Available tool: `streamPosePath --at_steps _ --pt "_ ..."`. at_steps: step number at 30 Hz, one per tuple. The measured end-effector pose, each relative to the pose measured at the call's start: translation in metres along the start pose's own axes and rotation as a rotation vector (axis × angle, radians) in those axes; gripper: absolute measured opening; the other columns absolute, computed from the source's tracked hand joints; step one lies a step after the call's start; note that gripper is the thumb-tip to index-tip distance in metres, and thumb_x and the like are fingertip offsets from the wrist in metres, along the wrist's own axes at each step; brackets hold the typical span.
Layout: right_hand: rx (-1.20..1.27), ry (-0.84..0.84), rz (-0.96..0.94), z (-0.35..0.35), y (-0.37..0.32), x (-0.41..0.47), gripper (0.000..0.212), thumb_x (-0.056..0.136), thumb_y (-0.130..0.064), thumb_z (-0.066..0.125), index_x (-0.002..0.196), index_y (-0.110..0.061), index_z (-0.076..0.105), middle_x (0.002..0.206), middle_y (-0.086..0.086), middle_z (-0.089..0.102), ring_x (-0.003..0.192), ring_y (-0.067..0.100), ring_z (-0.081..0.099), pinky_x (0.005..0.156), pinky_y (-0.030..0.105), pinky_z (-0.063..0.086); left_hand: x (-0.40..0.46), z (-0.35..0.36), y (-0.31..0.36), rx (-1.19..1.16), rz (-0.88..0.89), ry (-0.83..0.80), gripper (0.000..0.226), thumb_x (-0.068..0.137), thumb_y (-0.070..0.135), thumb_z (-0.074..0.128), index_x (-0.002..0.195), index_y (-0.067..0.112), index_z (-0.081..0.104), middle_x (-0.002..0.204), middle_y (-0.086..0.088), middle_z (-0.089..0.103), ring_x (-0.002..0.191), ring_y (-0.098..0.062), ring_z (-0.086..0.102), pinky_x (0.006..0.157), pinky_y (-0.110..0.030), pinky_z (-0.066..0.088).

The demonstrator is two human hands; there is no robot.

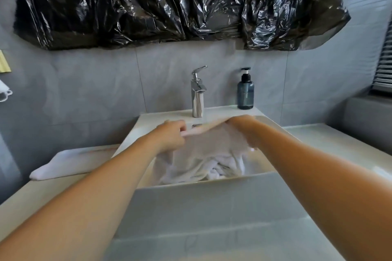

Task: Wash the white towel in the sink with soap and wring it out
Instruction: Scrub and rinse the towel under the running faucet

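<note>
From the head view, one white towel (203, 154) is stretched across the sink (212, 184), in front of the chrome faucet (198, 95). Its held top edge is the long axis, running left to right and rising a little toward the right. From that edge the cloth hangs toward the viewer, and its lower part lies bunched in folds inside the basin.

Two bare hands hold that top edge, one at each end. The left hand (171, 135), left of the faucet's base and nearer the viewer, has its fingers curled and pinches the towel's left end; the edge sticks out past its knuckles toward the faucet. The right hand (244, 127), to the faucet's right and below it, has its fingers closed over the towel's right end, and cloth drapes down under the palm. Motion blur softens both hands, so single fingers cannot be made out.

One dark blue soap bottle (245, 91) with a black pump stands upright on the sink's back ledge, just right of the faucet and apart from both hands.

One more white cloth (70, 163) lies flat on the counter (339, 144), well left of the faucet. Crumpled black plastic sheeting (180, 2) covers the wall above the faucet.
</note>
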State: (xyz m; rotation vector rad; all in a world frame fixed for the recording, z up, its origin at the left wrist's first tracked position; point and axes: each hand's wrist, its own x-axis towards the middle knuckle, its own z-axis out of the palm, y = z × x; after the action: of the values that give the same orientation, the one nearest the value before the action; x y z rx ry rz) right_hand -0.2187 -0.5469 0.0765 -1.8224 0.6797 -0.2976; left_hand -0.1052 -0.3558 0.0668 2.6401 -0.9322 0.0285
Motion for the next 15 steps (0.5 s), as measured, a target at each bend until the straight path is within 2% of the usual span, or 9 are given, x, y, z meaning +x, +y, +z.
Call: streamPosePath --at_steps 2,4,5,7,9,10,11,13,15 --pt "0.101 -0.069 0.054 0.002 -0.007 -0.002 0.024 0.101 -0.028 0.047 0.11 -0.009 0.059 0.078 0.005 0.05 0.064 0.021 0.044 0.065 0.036 0.043 0.014 -0.007 -0.002 -0.254 -0.086 0.154 0.013 0.086 0.01 0.056 0.084 0.022 0.056 0.091 -0.005 0.06 0.08 -0.026 0.053 0.059 -0.029 0.035" --pt "0.197 -0.092 0.102 0.006 -0.01 0.002 0.021 0.097 -0.031 0.05 0.1 -0.014 0.062 0.078 0.004 0.055 0.067 0.021 0.048 0.082 0.042 0.046 0.026 -0.011 -0.006 -0.529 -0.159 0.18 0.01 0.089 0.012 0.062 0.086 0.021 0.062 0.081 -0.002 0.054 0.071 -0.022 0.045 0.056 -0.028 0.031" --pt "0.263 -0.091 0.119 0.008 -0.011 0.006 0.018 0.093 -0.032 0.053 0.093 -0.016 0.061 0.08 0.003 0.059 0.069 0.022 0.053 0.081 0.039 0.047 0.029 -0.012 -0.005 -0.621 -0.191 0.16 0.007 0.09 0.013 0.064 0.087 0.019 0.065 0.079 -0.003 0.053 0.07 -0.022 0.043 0.055 -0.027 0.03" --pt "0.423 -0.033 0.105 0.014 -0.014 0.02 0.014 0.088 -0.028 0.06 0.094 -0.016 0.063 0.082 0.002 0.064 0.073 0.023 0.06 0.073 0.031 0.048 0.032 -0.013 -0.004 -0.719 -0.221 0.074 0.005 0.091 0.013 0.066 0.093 0.015 0.07 0.079 -0.005 0.06 0.069 -0.023 0.051 0.057 -0.024 0.037" --pt "0.459 0.081 0.084 0.015 -0.012 0.045 0.024 0.085 -0.021 0.063 0.107 -0.01 0.063 0.092 0.006 0.066 0.084 0.024 0.061 0.079 0.031 0.051 0.038 -0.008 -0.006 -0.758 -0.221 -0.042 0.013 0.089 0.016 0.07 0.1 0.011 0.072 0.089 -0.006 0.073 0.079 -0.024 0.068 0.073 -0.029 0.054" --pt "0.431 0.11 0.072 0.016 -0.011 0.056 0.03 0.084 -0.017 0.062 0.112 -0.008 0.062 0.101 0.009 0.066 0.089 0.024 0.061 0.084 0.034 0.053 0.042 -0.004 -0.008 -0.745 -0.215 -0.101 0.02 0.085 0.021 0.073 0.102 0.01 0.073 0.096 -0.007 0.075 0.086 -0.025 0.071 0.084 -0.037 0.057" --pt "0.379 0.131 0.043 0.018 -0.008 0.068 0.031 0.082 -0.014 0.06 0.113 -0.007 0.06 0.106 0.012 0.065 0.09 0.025 0.059 0.086 0.037 0.054 0.045 -0.002 -0.009 -0.728 -0.209 -0.159 0.023 0.083 0.024 0.075 0.101 0.009 0.072 0.096 -0.008 0.076 0.085 -0.027 0.072 0.086 -0.041 0.058" --pt "0.311 0.169 0.024 0.022 -0.005 0.072 0.025 0.084 -0.008 0.056 0.108 -0.007 0.057 0.103 0.012 0.058 0.088 0.027 0.055 0.08 0.035 0.05 0.052 0.002 -0.006 -0.689 -0.213 -0.212 0.016 0.087 0.026 0.072 0.093 0.011 0.069 0.08 -0.007 0.072 0.065 -0.022 0.068 0.06 -0.029 0.058" --pt "0.145 0.208 -0.012 0.023 0.002 0.084 0.006 0.092 -0.005 0.048 0.092 -0.005 0.054 0.1 0.013 0.05 0.089 0.026 0.047 0.081 0.035 0.045 0.059 0.007 0.001 -0.649 -0.266 -0.224 0.012 0.089 0.026 0.071 0.085 0.016 0.066 0.066 -0.001 0.068 0.051 -0.017 0.061 0.045 -0.018 0.044"
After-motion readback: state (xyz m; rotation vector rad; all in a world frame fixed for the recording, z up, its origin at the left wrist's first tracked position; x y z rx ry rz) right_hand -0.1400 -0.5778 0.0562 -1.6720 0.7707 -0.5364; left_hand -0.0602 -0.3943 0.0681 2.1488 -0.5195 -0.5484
